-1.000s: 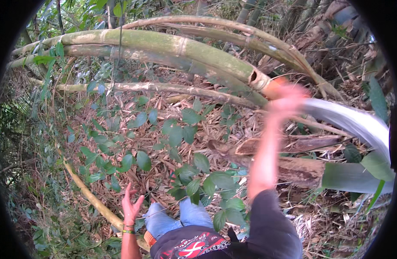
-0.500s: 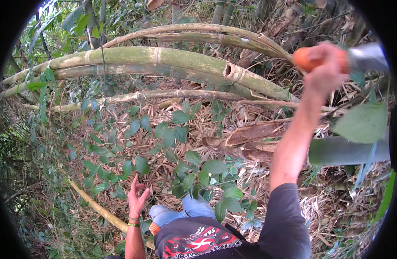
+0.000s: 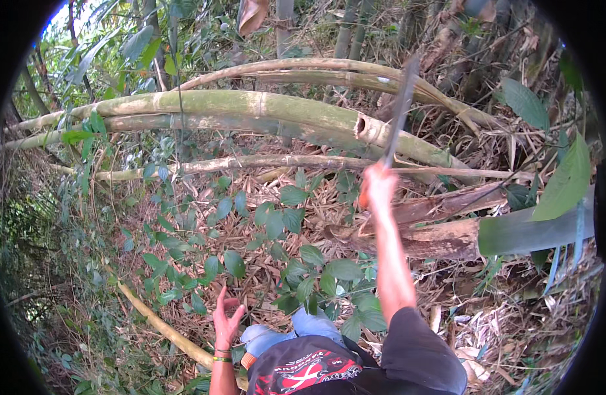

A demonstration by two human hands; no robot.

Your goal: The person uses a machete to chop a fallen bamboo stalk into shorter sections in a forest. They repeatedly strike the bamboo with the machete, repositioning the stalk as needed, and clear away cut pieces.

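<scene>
Against the bamboo stem (image 3: 263, 108), right hand (image 3: 378, 185) clenched on machete (image 3: 400, 108); left hand (image 3: 226, 320) spread, empty.

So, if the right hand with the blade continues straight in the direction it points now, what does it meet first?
Most likely the thick green bamboo stem. The blade in the right hand already overlaps the stem's cut end, though the depth between them is unclear.

Bamboo stem (image 3: 250, 108) lying crosswise beyond right hand (image 3: 378, 187) — blade (image 3: 398, 115) against it; left hand (image 3: 225, 321) low, leafy shrub (image 3: 283, 224) between hands.
</scene>
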